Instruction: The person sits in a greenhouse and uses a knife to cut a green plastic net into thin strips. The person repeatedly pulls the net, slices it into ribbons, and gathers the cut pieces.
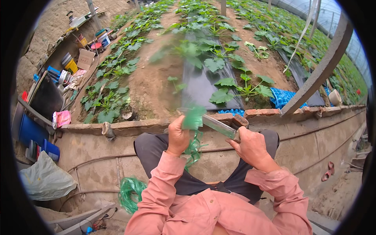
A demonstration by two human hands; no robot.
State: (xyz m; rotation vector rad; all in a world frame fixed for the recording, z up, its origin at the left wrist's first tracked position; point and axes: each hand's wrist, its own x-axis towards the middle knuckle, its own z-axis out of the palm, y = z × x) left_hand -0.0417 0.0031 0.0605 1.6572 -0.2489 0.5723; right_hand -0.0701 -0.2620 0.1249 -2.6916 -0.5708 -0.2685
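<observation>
My left hand point(178, 136) grips a bunch of green plastic strips point(194, 119), whose upper end is blurred. Loose curled lengths of the same green strip point(193, 152) hang below that hand, between my knees. In my right hand point(252, 147) is the handle of a hand saw with a toothed metal blade point(218, 125). The blade slants up and left to the green bunch; part of it is hidden there, so contact cannot be told. A coil of green plastic strip point(130, 194) lies on the concrete floor beside my left sleeve.
A low brick-edged wall point(147, 125) runs before my knees, with squash-like plants point(246, 88) and black plastic mulch point(199, 85) beyond. A slanted concrete post point(320, 67) rises at right. At left are a white plastic sack point(47, 176) and a blue barrel point(32, 129).
</observation>
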